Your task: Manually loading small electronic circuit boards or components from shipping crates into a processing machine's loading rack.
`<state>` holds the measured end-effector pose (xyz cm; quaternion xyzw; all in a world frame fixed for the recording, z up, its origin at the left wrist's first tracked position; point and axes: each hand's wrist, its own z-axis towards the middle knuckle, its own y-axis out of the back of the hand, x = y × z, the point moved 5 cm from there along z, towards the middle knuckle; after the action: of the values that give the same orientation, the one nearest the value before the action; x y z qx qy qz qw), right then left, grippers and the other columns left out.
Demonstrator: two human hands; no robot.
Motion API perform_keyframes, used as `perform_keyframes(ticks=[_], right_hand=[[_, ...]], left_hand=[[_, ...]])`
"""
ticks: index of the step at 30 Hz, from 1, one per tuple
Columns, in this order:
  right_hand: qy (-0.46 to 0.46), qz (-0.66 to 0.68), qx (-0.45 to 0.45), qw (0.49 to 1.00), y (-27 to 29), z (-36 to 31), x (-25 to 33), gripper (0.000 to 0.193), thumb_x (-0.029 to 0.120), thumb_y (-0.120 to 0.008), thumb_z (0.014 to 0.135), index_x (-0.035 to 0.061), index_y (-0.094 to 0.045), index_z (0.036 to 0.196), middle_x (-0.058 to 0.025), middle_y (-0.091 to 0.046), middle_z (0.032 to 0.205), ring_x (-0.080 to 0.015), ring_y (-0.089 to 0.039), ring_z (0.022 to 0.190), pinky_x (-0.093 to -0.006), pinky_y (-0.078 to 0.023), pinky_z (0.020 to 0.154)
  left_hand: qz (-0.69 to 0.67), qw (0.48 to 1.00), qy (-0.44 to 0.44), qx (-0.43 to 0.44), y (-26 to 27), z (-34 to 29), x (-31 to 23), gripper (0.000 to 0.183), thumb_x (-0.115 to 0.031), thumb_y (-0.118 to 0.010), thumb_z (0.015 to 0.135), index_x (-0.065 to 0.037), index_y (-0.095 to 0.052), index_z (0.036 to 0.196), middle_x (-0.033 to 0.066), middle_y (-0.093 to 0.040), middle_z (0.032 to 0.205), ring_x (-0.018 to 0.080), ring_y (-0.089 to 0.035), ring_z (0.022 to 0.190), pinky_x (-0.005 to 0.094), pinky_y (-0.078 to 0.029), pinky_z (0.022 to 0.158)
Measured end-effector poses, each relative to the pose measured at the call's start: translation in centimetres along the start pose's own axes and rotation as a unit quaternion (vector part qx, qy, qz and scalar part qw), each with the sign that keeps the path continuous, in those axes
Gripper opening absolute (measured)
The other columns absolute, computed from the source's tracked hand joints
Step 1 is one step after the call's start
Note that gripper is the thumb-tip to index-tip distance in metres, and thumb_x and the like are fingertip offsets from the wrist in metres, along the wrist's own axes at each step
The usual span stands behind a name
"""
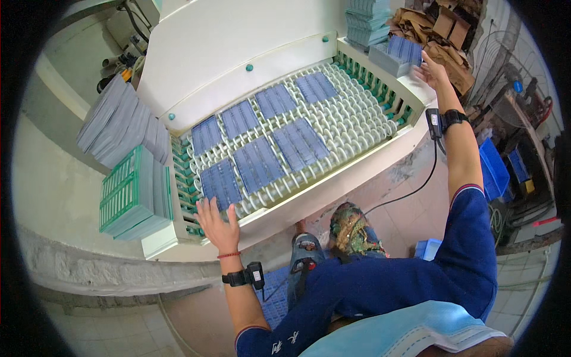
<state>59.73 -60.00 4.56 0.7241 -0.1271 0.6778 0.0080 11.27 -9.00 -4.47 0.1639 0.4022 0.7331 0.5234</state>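
Note:
Several flat blue panels, which look like printed circuit boards, lie in two rows on a conveyor of white roller wheels (357,113). My left hand (217,225) is open, fingers spread, at the near edge of the front left panel (220,181). Whether the fingertips touch that panel or hover over it, I cannot tell. Up at the far right, my right hand (434,70) is beside a short stack of similar panels (389,59), blue on top and grey at the sides. Its fingers are apart, against or close to the stack's right side.
Grey stacked sheets (125,119) and a green-faced stack (128,190) stand on the machine's left side. A taller pale green stack (367,24) rises at the back right, beside brown cardboard (452,30). A black cable (416,191) hangs from my right wrist. Blue bins (492,166) sit at right.

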Motion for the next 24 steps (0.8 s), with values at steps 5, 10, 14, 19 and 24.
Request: perform_keyframes(ticks=[5,10,14,19,24], right_hand=[[-0.037,0.009,0.043,0.998,3.3,5.2,-1.1,0.019,0.023,-0.064,0.082,0.0092,-0.059,0.094,-0.0030,-0.059,0.079,-0.0132,-0.059,0.066,-0.0204,-0.049,0.047],[0.024,0.070,0.058,0.996,2.3,-2.9,-2.6,0.023,0.020,-0.068,0.078,0.0008,-0.057,0.084,-0.0030,-0.055,0.069,-0.0125,-0.053,0.053,-0.0204,-0.040,0.042],[0.057,0.047,0.068,0.995,0.1,-15.0,-4.6,0.022,0.026,-0.065,0.080,0.0042,-0.059,0.080,0.0003,-0.052,0.054,-0.0091,-0.047,0.041,-0.0193,-0.031,0.037],[-0.041,0.062,0.215,0.974,-6.6,-26.5,-12.3,0.018,0.023,-0.063,0.081,0.0049,-0.060,0.082,-0.0011,-0.054,0.057,-0.0081,-0.049,0.041,-0.0188,-0.036,0.036],[-0.193,0.036,0.422,0.885,-13.4,-36.5,-17.1,0.022,0.019,-0.062,0.083,-0.0013,-0.059,0.092,-0.0043,-0.059,0.066,-0.0093,-0.054,0.046,-0.0210,-0.044,0.040]], left_hand=[[-0.101,0.994,-0.006,-0.037,0.8,0.2,-0.1,0.037,-0.023,-0.059,0.081,-0.001,-0.054,0.110,0.0188,-0.050,0.120,0.0373,-0.036,0.122,0.0488,-0.024,0.102],[-0.336,0.933,0.069,-0.111,3.8,-1.4,-0.5,0.034,-0.022,-0.052,0.087,0.004,-0.052,0.110,0.0187,-0.050,0.120,0.0334,-0.041,0.119,0.0422,-0.030,0.100],[-0.642,0.750,0.150,-0.049,3.6,-2.8,-4.3,0.047,-0.035,-0.037,0.093,0.004,-0.045,0.118,0.0197,-0.048,0.121,0.0305,-0.044,0.116,0.0442,-0.037,0.097],[-0.872,0.344,0.279,0.208,-1.0,-3.8,-11.8,0.068,-0.053,-0.030,0.090,0.004,-0.036,0.127,0.0209,-0.044,0.126,0.0358,-0.042,0.118,0.0506,-0.033,0.100],[-0.910,0.191,0.290,0.225,-1.8,-4.4,-13.8,0.064,-0.046,-0.032,0.092,0.007,-0.033,0.128,0.0229,-0.043,0.127,0.0351,-0.041,0.119,0.0497,-0.032,0.100]])
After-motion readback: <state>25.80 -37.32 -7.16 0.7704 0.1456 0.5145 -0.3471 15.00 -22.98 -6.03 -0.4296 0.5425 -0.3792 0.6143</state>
